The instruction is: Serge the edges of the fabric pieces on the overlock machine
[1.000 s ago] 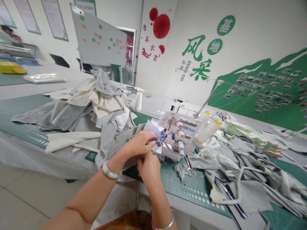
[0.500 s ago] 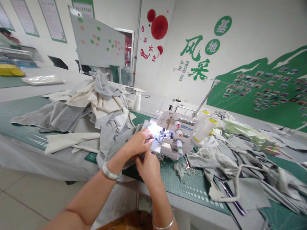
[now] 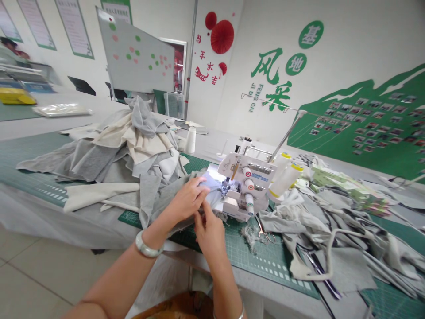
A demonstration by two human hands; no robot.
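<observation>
**Left hand (image 3: 188, 200) spread on the grey fabric (image 3: 162, 196), right hand (image 3: 210, 229) at its near edge**

Through the head view I have the left hand palm down, its fingers loosely extended and close together over the grey fabric. It lies on top of the cloth rather than closed around it. The right hand is just beside it, nearer to me, fingers bent and fingertips meeting the cloth's near edge by the left fingertips; I cannot tell whether they pinch it.

The grey fabric runs beneath the left hand and out to both sides: one part trails left over the green cutting mat (image 3: 268, 261), the other reaches the lit needle area of the white sewing machine (image 3: 245, 181), just right of my fingertips.

Left of the hands I see a large fabric pile (image 3: 133, 148), with a white thread cone (image 3: 190, 141) upright behind. Two yellow-topped cones (image 3: 288, 178) stand at the machine's right. In front of it, lint (image 3: 249, 236) lies beside small scissors (image 3: 262, 231). A second fabric heap (image 3: 335, 217) spreads over the right side of the surface (image 3: 106, 230). Far left, in the background, a person (image 3: 12, 52) is partly visible.
</observation>
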